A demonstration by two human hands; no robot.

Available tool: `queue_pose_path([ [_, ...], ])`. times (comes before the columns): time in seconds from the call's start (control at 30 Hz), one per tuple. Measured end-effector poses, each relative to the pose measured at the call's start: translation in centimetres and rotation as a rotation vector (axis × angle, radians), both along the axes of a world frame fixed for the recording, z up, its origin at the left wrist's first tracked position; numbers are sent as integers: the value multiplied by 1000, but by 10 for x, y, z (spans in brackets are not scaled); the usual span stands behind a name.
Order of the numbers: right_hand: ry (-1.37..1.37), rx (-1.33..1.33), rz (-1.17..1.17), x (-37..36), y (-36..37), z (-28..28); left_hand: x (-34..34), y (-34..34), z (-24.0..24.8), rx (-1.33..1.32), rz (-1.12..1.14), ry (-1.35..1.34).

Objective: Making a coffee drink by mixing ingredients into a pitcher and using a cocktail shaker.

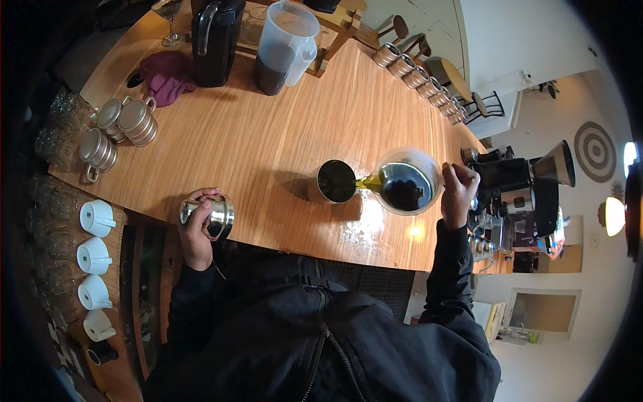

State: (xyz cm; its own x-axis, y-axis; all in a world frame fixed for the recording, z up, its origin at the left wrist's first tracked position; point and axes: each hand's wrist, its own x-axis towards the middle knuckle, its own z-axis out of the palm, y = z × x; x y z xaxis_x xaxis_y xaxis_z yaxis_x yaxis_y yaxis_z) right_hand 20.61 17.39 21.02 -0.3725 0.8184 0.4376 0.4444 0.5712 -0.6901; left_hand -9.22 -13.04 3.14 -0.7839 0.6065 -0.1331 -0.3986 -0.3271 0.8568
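Note:
My right hand [458, 193] is closed on the handle of a clear plastic jug [416, 161] holding dark liquid. The jug tilts left, and a yellow-green stream runs from its spout into a metal shaker tin [336, 181]. That tin stands upright on the wooden counter [288, 127]; how full it is cannot be made out. Near the counter's front edge, my left hand [195, 236] wraps around a small shiny metal cup [220, 216].
Metal canisters [138, 122] and a purple cloth [165, 77] occupy the left side. Behind stand a dark pitcher [218, 50] and a large plastic jug [284, 43]. Several tins [416, 77] line the far right edge, beyond a coffee grinder [516, 177]. White cups [94, 255] sit lower left.

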Motion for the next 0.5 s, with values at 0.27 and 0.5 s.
queue_pose_path([
  [0.27,-10,25,-35,10,10,6,-4,-1,1,-28,-47,45],
  [0.5,-4,53,-33,4,3,22,-6,2,5,-23,-43,17],
])
